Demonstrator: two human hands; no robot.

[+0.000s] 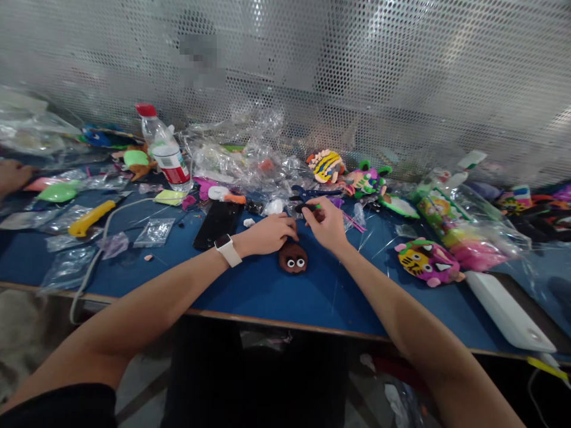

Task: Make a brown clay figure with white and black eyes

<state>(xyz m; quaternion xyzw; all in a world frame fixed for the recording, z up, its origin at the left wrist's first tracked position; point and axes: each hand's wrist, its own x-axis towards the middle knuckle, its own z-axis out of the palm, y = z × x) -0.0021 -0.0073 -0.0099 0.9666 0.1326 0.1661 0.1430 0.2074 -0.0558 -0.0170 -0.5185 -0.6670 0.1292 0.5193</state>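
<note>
A round brown clay face (293, 258) with two white googly eyes lies on the blue table. My left hand (270, 233), with a watch at the wrist, has its fingers bent and closed at the face's upper edge, steadying it. Just to the right and above, my right hand (328, 224) pinches a small dark piece (305, 208) between thumb and forefinger; its exact kind is not clear. A lump of white clay (274, 207) sits behind my left hand. Dark-handled pliers or scissors (307, 191) lie beyond my right hand.
A black phone (218, 223), red-capped bottle (167, 148) and yellow utility knife (92, 218) are on the left. To the right lie a colourful clay mask (428, 261) and a white power bank (508, 309). Plastic bags (241, 154) line the mesh wall. Another person's hand (14, 175) shows far left.
</note>
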